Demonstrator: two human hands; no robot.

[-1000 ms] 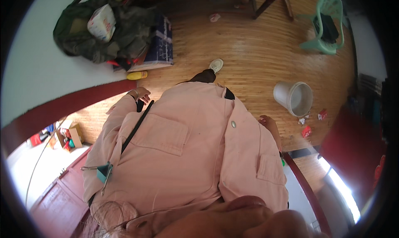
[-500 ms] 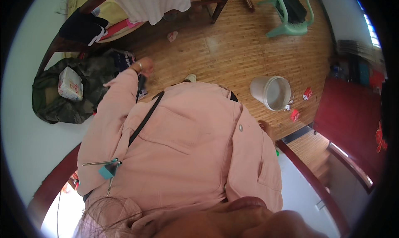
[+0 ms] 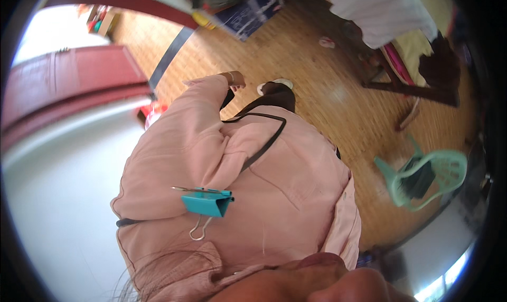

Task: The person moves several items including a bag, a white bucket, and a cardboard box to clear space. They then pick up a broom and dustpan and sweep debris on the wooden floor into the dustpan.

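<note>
Near the dark trouser leg (image 3: 277,97), the left hand (image 3: 236,80) is hanging relaxed, seemingly empty; a teal metal binder clip (image 3: 205,203) is pinching the pink cloth jacket (image 3: 285,212), perhaps anchoring the black strap (image 3: 265,150). The unseen right hand's state I cannot tell.

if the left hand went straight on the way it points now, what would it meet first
In the picture, the line from the left hand meets a white shoe first, but depth is unclear; the hand seems higher, so it may pass above.
</note>
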